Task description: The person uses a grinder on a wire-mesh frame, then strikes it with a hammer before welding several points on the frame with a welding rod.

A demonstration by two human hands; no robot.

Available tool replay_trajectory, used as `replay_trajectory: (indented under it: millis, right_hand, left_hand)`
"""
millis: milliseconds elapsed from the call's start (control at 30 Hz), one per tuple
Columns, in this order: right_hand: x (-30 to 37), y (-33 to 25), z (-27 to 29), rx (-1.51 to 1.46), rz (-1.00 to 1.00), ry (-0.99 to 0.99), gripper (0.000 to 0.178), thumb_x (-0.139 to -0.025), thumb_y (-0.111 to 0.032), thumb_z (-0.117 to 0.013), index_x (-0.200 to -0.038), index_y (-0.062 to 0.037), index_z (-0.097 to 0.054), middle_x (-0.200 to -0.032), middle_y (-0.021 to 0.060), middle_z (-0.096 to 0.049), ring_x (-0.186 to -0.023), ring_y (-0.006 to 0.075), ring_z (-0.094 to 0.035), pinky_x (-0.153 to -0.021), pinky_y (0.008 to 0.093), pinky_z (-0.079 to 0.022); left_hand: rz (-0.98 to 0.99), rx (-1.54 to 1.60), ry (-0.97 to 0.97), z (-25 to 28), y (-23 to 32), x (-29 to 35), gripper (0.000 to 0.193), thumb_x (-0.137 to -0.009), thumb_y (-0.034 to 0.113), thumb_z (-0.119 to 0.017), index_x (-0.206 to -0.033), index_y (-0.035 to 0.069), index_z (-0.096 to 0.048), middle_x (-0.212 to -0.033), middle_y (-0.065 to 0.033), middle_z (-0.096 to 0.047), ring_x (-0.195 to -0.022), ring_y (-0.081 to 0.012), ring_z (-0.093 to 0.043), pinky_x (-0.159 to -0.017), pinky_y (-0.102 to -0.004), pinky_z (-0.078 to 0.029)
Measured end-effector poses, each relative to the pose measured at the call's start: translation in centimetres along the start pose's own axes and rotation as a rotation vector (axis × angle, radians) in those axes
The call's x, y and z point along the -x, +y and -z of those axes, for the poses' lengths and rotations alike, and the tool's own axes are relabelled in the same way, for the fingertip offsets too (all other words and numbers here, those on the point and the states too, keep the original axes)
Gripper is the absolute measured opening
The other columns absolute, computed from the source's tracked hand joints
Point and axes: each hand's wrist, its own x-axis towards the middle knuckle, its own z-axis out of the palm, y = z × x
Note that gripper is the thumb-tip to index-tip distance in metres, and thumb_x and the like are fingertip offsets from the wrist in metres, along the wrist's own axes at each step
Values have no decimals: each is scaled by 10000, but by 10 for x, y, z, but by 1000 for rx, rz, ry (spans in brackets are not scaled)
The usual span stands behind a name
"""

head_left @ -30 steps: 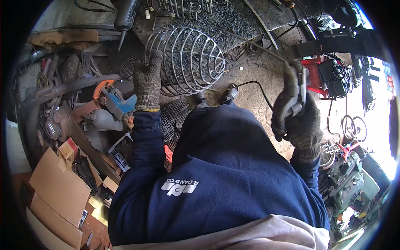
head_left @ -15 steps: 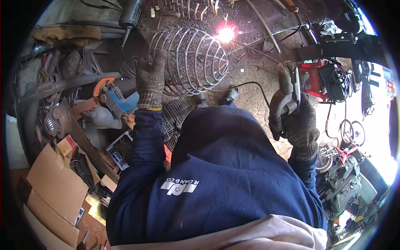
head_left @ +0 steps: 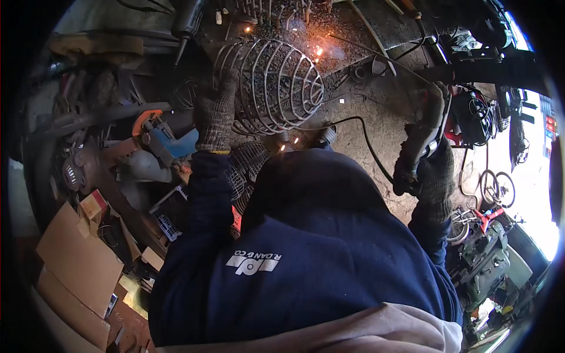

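A rounded wire cage (head_left: 253, 88) of bent metal hoops lies on its side, its narrowing end toward the right. My left hand (head_left: 216, 120), in a grey knitted glove, is closed around its wide left end. In the gloved right hand (head_left: 434, 179) I grip a welding electrode holder (head_left: 424, 126). From it a thin welding electrode (head_left: 382, 57) reaches left, its tip apart from the cage. Orange sparks (head_left: 319, 51) glow on the bench just beyond the cage's upper right side.
Several bent metal rods (head_left: 259, 10) stand along the far part of the dark workbench (head_left: 400, 35). A grinder-like power tool (head_left: 187, 23) is at upper left. A black cable (head_left: 365, 132) trails below the holder. Left lie a vice (head_left: 170, 141) and cardboard (head_left: 82, 259).
The bright arc has gone, leaving scattered orange sparks and smoke. The electrode tip has risen away from the cage as the holder swung up and right. My left hand keeps its place.
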Motion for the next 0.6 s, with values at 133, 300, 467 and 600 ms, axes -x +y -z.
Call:
replay_trajectory:
  millis: [133, 300, 467, 600]
  right_hand:
    - [-2, -14, -19, 357, 177, 108, 425, -848, -203, -685, -1205, -12, -559, -987, 77, -652, -873, 195, -648, -746, 338, -522]
    - [-1, -21, -19, 786, 271, 68, 318, -874, -168, -635, -1155, -30, -581, -979, 151, -646, -854, 334, -646, -749, 402, -515]
    - [-1, -24, -35, 611, 175, 136, 370, -777, -169, -738, -1092, -50, -586, -914, 120, -658, -826, 218, -669, -722, 365, -533]
    - [-2, -26, -39, 653, 113, 108, 362, -778, -167, -733, -1090, -53, -589, -878, 105, -665, -766, 212, -673, -677, 361, -535]
  left_hand:
    - [-199, -46, 82, 4, 17, 1, 622, -831, 515, -702, -1191, 22, -579, -1164, -178, -638, -1072, -329, -615, -883, -397, -471]
    - [-26, -70, 2, 7, 50, 13, 314, -968, 280, -588, -1101, 1, -644, -1024, -137, -660, -911, -232, -631, -818, -383, -492]
    - [-53, -270, 51, 9, 60, 19, 344, -966, 290, -589, -1154, 6, -639, -1046, -147, -658, -942, -254, -624, -827, -390, -475]
    - [-207, -244, 59, 10, 33, 13, 562, -877, 543, -623, -1086, 23, -581, -944, -171, -655, -933, -349, -645, -789, -399, -494]
